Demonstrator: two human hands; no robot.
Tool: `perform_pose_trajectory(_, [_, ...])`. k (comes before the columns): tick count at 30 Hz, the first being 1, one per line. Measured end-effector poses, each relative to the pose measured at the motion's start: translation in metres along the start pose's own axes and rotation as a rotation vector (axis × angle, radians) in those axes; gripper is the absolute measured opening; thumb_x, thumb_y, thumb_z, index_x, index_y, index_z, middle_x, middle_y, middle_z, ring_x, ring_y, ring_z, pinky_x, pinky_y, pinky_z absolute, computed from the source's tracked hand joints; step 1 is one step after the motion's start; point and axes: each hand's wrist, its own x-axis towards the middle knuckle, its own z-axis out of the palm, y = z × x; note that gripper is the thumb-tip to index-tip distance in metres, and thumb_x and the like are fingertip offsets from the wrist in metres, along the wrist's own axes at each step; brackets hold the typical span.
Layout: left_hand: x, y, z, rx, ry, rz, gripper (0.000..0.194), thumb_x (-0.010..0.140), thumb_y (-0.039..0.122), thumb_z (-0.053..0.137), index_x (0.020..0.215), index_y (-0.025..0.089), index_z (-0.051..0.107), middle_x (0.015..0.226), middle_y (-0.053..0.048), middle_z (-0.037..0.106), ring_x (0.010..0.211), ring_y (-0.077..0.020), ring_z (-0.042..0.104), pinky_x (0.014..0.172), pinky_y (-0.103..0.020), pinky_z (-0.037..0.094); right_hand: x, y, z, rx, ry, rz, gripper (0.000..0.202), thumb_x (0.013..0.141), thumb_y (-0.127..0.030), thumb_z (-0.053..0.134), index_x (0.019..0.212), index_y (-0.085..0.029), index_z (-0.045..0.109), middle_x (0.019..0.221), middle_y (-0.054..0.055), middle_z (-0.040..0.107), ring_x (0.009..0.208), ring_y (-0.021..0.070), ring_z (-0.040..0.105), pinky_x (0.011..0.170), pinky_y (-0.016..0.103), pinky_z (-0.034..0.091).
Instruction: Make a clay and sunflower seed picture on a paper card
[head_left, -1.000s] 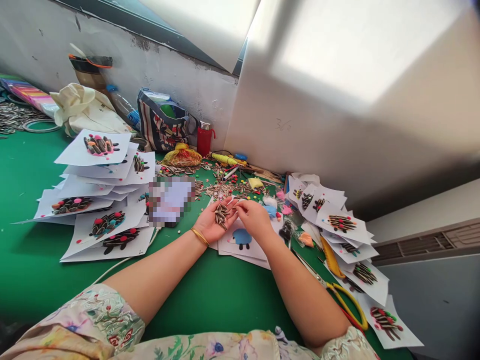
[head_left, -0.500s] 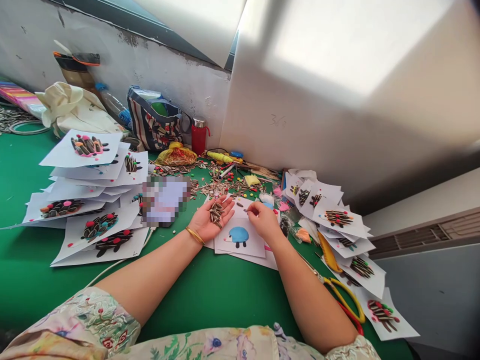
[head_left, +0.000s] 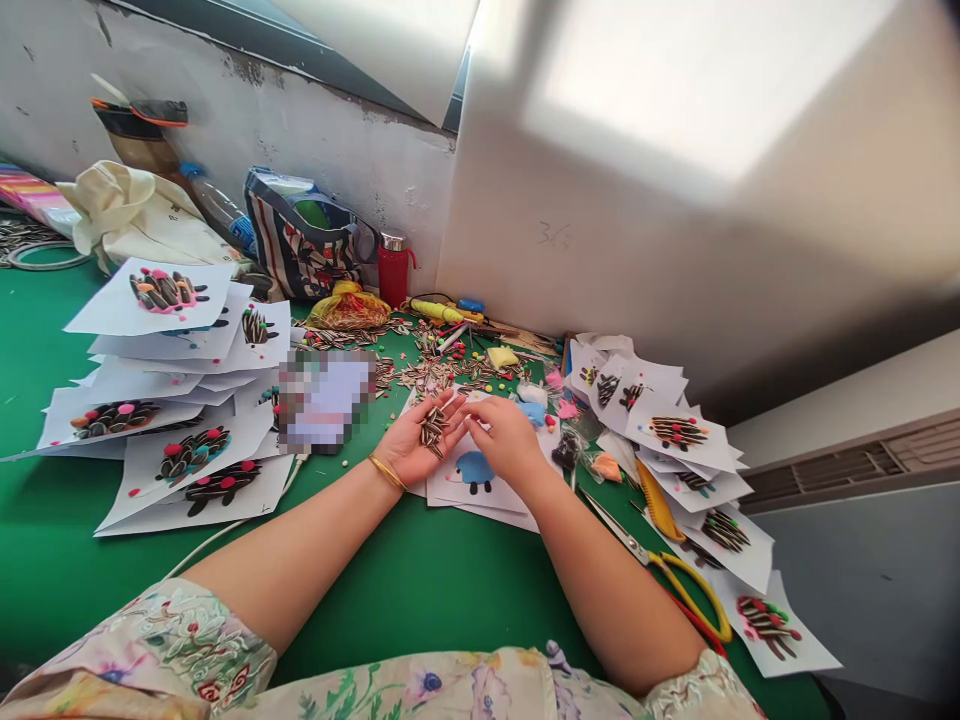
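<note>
My left hand (head_left: pixel 421 440) is palm up, its fingers curled loosely around a small heap of striped sunflower seeds (head_left: pixel 433 431). Close beside its fingertips is my right hand (head_left: pixel 499 432), thumb and fingers drawn together; whatever they pinch is too small to make out. Below the hands lies a white sheet (head_left: pixel 450 488) with a blue clay hedgehog shape (head_left: pixel 474 468) that has dark feet and a pink nose. My right hand covers part of this sheet.
Seed-and-clay pictures are stacked at left (head_left: pixel 161 350) and right (head_left: pixel 739 480). Scissors (head_left: pixel 645 550) lie near my right forearm. Loose seeds (head_left: pixel 427 372), a red flask (head_left: pixel 393 272), clay bags (head_left: pixel 606 466) and a striped bag (head_left: pixel 300 240) are behind. A blurred rectangle (head_left: pixel 322 400) sits left.
My right hand has moved left from over the sheet to the fingertips of my left hand. The left hand still holds the seeds. The view has shifted slightly.
</note>
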Motion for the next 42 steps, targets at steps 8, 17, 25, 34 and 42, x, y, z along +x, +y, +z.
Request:
perform_pose_trajectory(8, [-0.002, -0.002, 0.003, -0.02, 0.028, -0.065, 0.034, 0.1, 0.028, 0.037, 0.096, 0.011, 0.065, 0.078, -0.007, 0.072, 0.066, -0.0143, 0.069, 0.057, -0.023, 0.056, 0.019, -0.021, 0.016, -0.059, -0.05, -0.138, 0.02, 0.086, -0.015, 0.06, 0.101, -0.023, 0.071, 0.098, 0.005, 0.067, 0.095, 0.0205, 0.056, 0.084, 0.033, 0.043])
perform_pose_trajectory(17, [-0.002, -0.001, 0.003, -0.016, 0.027, -0.087, 0.035, 0.1, 0.03, 0.036, 0.097, 0.011, 0.064, 0.085, -0.011, 0.073, 0.077, -0.0189, 0.071, 0.071, -0.032, 0.059, 0.017, -0.019, 0.008, 0.136, 0.027, 0.003, 0.022, 0.084, -0.013, 0.054, 0.096, -0.023, 0.069, 0.09, 0.002, 0.067, 0.085, 0.0176, 0.058, 0.076, 0.03, 0.045])
perform_pose_trajectory(25, [-0.001, 0.0, 0.001, -0.012, 0.068, -0.052, 0.03, 0.099, 0.028, 0.039, 0.108, 0.012, 0.063, 0.109, -0.014, 0.069, 0.108, -0.0254, 0.066, 0.091, -0.042, 0.055, -0.023, 0.016, -0.004, 0.404, -0.054, 0.269, 0.024, 0.083, -0.026, 0.057, 0.103, -0.022, 0.07, 0.099, 0.004, 0.07, 0.087, 0.0186, 0.063, 0.079, 0.032, 0.049])
perform_pose_trajectory(34, [0.004, 0.003, 0.0, 0.012, 0.104, -0.065, 0.027, 0.097, 0.027, 0.043, 0.109, 0.014, 0.062, 0.113, -0.015, 0.068, 0.113, -0.0257, 0.063, 0.092, -0.041, 0.055, -0.045, 0.045, 0.008, 0.603, -0.101, 0.459, 0.025, 0.075, -0.031, 0.064, 0.096, -0.018, 0.069, 0.089, 0.004, 0.071, 0.079, 0.0169, 0.064, 0.074, 0.03, 0.049])
perform_pose_trajectory(42, [0.004, 0.002, -0.001, 0.027, 0.079, -0.063, 0.029, 0.098, 0.028, 0.041, 0.111, 0.014, 0.062, 0.11, -0.014, 0.069, 0.109, -0.025, 0.065, 0.091, -0.042, 0.055, -0.047, 0.018, 0.006, 0.339, -0.161, 0.202, 0.015, 0.086, -0.021, 0.057, 0.092, -0.022, 0.071, 0.091, 0.002, 0.071, 0.086, 0.0171, 0.062, 0.079, 0.031, 0.047])
